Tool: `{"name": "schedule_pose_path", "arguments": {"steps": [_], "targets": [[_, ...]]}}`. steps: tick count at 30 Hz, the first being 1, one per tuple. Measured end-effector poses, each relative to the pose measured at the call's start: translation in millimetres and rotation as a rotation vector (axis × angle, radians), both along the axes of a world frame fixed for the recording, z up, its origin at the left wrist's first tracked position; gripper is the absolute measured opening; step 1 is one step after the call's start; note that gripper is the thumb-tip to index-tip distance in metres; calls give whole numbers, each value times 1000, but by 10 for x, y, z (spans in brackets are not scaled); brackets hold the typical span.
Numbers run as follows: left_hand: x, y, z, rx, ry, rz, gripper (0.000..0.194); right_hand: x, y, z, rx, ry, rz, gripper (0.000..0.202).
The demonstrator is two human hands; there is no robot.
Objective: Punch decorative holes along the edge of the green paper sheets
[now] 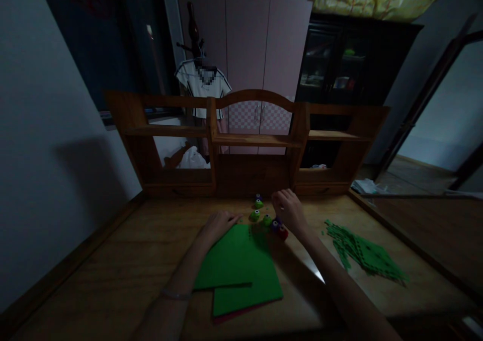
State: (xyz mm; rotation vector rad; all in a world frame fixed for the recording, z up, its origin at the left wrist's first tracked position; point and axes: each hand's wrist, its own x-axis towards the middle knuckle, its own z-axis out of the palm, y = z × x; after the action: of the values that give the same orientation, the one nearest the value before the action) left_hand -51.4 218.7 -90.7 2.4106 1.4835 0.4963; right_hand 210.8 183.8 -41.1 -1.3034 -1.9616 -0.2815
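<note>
Green sheets (pixel 241 260) lie stacked on the wooden desk, with a reddish edge showing beneath. My left hand (pixel 220 225) rests at their upper left corner, its fingers together and pointing right; whether it pinches anything is too dark to tell. Raised over the desk to the right is my right hand (pixel 289 207), its fingers curled, with anything inside hidden. Small green pieces with eyes (pixel 255 215) stand beyond the sheets. A red piece with an eye (pixel 283 232) and a purple one (pixel 275 226) sit just below my right hand.
Cut green strips and a perforated green piece (pixel 373 255) lie at the right of the desk (pixel 124 250). A wooden shelf unit (pixel 256 140) runs along the back edge. A wall stands at the left.
</note>
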Motion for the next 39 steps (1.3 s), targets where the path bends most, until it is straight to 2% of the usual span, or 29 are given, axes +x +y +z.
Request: {"name": "schedule_pose_path", "arguments": {"steps": [2, 6, 10, 14, 17, 22, 24, 27, 32, 37, 39], "targets": [[-1, -5, 4, 16, 2, 12, 55, 163, 15, -49, 28, 10, -72, 16], [4, -5, -6, 52, 9, 16, 54, 524, 78, -220, 1, 101, -130, 12], [-12, 24, -64, 54, 20, 42, 52, 656, 96, -298, -23, 168, -170, 15], [-57, 58, -157, 132, 53, 27, 40, 603, 47, -278, -67, 168, -107, 16], [-96, 68, -212, 188, 81, -16, 40, 545, 30, -251, -81, 201, -58, 17], [-84, 52, -185, 175, 53, 17, 39, 446, 36, -184, -132, 270, 65, 22], [-59, 41, -147, 155, 31, 47, 39, 406, 9, -151, -231, 227, 119, 25], [-23, 26, -96, 105, 0, 78, 40, 349, -68, -116, -450, 50, 172, 26], [20, -20, -13, 51, -46, 68, 36, 256, -174, -111, -521, -201, 98, 26], [77, -125, 126, -23, -137, -144, 37, 183, -170, -135, -513, -297, 27, 23], [95, -159, 167, -42, -160, -168, 41, 173, -158, -154, -501, -328, -10, 25]]}}
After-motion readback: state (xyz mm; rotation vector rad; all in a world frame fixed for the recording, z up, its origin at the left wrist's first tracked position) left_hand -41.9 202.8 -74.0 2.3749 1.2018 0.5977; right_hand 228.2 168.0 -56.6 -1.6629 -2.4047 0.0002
